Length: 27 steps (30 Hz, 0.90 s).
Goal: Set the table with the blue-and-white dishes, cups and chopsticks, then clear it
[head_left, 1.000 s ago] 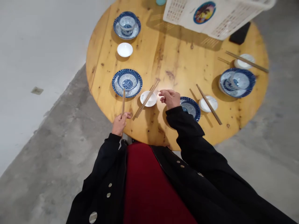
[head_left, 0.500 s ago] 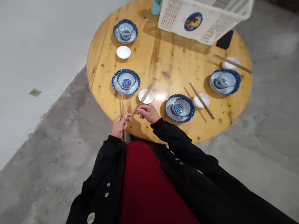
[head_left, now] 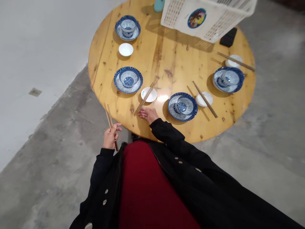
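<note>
My left hand (head_left: 110, 136) is closed round a pair of wooden chopsticks (head_left: 109, 121), held off the near left edge of the round wooden table (head_left: 171, 60), above the floor. My right hand (head_left: 148, 114) lies on the table near its front edge, fingers stretched toward the lower end of another chopstick pair (head_left: 146, 96) that rests across a small white dish (head_left: 149, 94). A blue patterned bowl on its plate (head_left: 128, 79) stands to the left of that dish, and a second such set (head_left: 182, 106) to the right of my right hand.
Chopsticks (head_left: 205, 99) lie across a white dish (head_left: 204, 99) further right. Two more blue sets (head_left: 228, 79) (head_left: 127, 26), a bare white dish (head_left: 125, 49), a white plastic basket (head_left: 207, 16) and a black phone (head_left: 228, 37) stand further back. Grey concrete floor surrounds the table.
My left hand has drawn back off the table to the left with its chopsticks. My right hand has settled lower, by the end of the pair on the dish.
</note>
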Tool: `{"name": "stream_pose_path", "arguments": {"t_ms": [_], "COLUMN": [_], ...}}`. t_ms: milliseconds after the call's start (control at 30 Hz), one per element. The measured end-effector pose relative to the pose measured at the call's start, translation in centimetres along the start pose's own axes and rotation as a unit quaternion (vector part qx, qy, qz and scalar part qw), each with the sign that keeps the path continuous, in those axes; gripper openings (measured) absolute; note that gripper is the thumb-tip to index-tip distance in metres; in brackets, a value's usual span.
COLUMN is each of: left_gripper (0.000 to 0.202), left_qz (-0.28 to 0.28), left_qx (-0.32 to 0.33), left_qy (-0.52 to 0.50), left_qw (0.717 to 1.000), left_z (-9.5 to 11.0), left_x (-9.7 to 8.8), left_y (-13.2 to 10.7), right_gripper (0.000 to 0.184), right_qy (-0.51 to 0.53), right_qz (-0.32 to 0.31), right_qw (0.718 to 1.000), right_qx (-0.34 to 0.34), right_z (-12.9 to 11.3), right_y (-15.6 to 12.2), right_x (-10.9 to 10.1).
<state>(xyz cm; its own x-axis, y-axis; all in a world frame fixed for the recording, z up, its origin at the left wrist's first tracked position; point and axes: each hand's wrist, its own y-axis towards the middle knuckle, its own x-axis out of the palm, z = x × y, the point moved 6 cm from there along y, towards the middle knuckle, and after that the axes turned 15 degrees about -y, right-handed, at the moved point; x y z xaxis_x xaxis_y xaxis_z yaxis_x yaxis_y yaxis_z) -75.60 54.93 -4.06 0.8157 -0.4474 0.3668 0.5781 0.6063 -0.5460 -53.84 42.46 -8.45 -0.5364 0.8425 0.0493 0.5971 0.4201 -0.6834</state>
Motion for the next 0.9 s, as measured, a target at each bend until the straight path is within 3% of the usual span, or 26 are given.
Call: {"name": "stream_pose_path", "arguments": {"t_ms": [267,900], "left_gripper": [0.057,0.060], "left_qz": [0.018,0.001], "left_qx": [0.003,-0.003], "left_qy": [-0.004,0.007], "left_qw": [1.000,1.000], "left_z": [0.0,-0.1], "left_x": [-1.4,-1.7], "left_y": [-0.4,0.2], "right_gripper": [0.022,0.017], "right_qy": [0.064,0.025], "right_qz": [-0.052,-0.004], "right_qw": [0.996,1.000], "right_qx": [-0.013,-0.012], "right_z": [-1.7,-1.7], "right_y": [1.4,1.5], "right_x": [2.2,2.5]}}
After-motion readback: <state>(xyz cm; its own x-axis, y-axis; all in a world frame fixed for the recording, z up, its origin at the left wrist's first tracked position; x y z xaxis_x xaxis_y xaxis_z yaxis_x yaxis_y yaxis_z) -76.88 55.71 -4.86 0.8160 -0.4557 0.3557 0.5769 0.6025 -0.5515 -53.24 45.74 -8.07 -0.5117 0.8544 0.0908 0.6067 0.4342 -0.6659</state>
